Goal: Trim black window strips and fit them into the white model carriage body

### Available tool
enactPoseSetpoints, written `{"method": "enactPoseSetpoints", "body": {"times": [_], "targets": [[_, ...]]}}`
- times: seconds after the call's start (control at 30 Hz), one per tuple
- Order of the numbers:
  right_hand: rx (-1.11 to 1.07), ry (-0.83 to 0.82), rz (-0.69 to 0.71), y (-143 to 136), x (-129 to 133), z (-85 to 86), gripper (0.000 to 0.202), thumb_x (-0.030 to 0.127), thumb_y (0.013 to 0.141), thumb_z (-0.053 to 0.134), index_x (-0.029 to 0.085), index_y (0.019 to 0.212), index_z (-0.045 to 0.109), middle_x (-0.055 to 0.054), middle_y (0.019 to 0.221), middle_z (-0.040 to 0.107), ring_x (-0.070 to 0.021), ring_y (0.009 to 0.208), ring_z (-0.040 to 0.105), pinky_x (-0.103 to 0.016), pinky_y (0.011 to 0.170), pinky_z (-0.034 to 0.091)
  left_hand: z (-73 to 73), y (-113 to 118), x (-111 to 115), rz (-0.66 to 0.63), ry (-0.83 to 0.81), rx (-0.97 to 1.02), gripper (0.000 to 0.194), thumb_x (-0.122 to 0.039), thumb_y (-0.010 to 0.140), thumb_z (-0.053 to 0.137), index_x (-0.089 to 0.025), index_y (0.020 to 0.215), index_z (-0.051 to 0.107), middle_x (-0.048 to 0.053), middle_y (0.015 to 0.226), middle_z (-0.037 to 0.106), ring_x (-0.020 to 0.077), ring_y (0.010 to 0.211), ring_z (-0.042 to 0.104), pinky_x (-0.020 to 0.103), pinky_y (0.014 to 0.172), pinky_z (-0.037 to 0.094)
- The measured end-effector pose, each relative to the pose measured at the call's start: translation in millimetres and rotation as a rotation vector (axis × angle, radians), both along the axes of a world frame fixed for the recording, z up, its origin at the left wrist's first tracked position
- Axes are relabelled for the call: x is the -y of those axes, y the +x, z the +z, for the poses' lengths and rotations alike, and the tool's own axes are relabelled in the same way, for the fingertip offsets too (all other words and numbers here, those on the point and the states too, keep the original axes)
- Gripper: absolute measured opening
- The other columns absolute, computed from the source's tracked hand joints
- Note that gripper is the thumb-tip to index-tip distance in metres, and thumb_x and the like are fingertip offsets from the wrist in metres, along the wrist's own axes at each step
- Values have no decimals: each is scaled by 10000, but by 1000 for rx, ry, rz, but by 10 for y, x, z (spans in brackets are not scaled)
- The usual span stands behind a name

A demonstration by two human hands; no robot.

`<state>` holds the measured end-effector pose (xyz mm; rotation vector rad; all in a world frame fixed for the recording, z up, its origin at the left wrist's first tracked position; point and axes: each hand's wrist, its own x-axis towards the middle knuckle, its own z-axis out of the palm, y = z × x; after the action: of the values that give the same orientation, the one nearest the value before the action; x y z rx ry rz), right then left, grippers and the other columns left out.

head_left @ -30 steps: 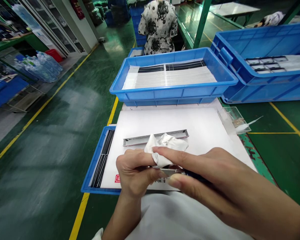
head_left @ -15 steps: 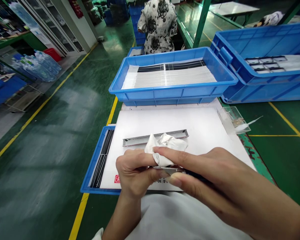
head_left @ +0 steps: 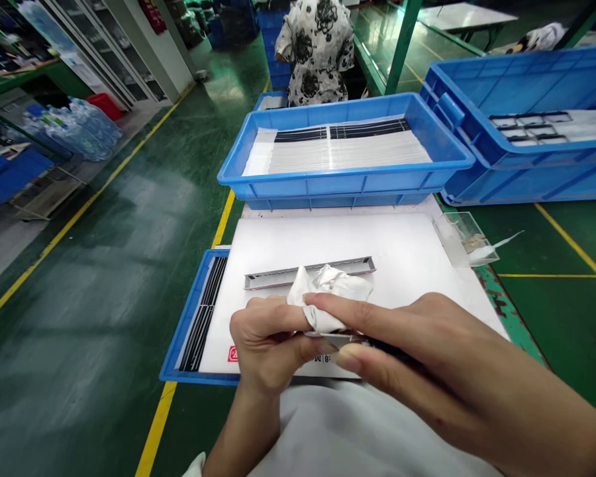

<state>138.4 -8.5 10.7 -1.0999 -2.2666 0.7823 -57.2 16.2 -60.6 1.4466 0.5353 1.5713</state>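
- Left hand [head_left: 265, 348] and right hand [head_left: 427, 371] meet at the near middle, both pinched on a crumpled white cloth [head_left: 330, 298] and a thin strip [head_left: 345, 340] tucked under it.
- The strip pokes out just between thumb and fingers; most of it is hidden by the hands.
- Just beyond the cloth, a long grey rail [head_left: 283, 276] lies flat on the white board [head_left: 338, 238], running left to right, its right part behind the cloth.
- The board's near edge sits under the hands; bare white room spreads far and right of the rail.
- Left of the board, a low blue tray [head_left: 189, 331] shows dark strips along its edge.
- At the far edge stands a blue bin [head_left: 347, 182] filled with white sheets; a bigger crate [head_left: 516, 172] sits far right.
- A clear box [head_left: 464, 238] rests at the board's right edge, well apart from the hands.
- A person in a flowered shirt [head_left: 320, 50] works beyond the bin.
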Motion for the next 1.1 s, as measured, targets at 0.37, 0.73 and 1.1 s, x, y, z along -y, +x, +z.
{"method": "enactPoseSetpoints", "body": {"times": [0.37,0.73,1.1], "targets": [[-27,-85,11,25,6,29,410,306,1118,502,367,1521,541,100,1060,823,-141,852,777,-264,664,500,28,5,-4,2,14,-12,161,-323,862,851,-174,916,874,59,646,785,158,477,690,202,472,535],[-39,-116,16,2,-22,28,367,264,1108,498,312,1452,615,81,1052,830,-115,791,767,-243,624,486,-3,1,5,44,3,-33,153,-307,817,893,-172,887,872,24,580,730,104,427,584,202,433,449],[-59,-109,16,1,-30,17,383,252,1105,477,282,1461,615,49,1048,826,-82,541,638,-238,491,409,30,17,11,62,-15,-42,154,-314,805,900,-179,874,875,3,546,691,94,407,554,196,403,408]]}}
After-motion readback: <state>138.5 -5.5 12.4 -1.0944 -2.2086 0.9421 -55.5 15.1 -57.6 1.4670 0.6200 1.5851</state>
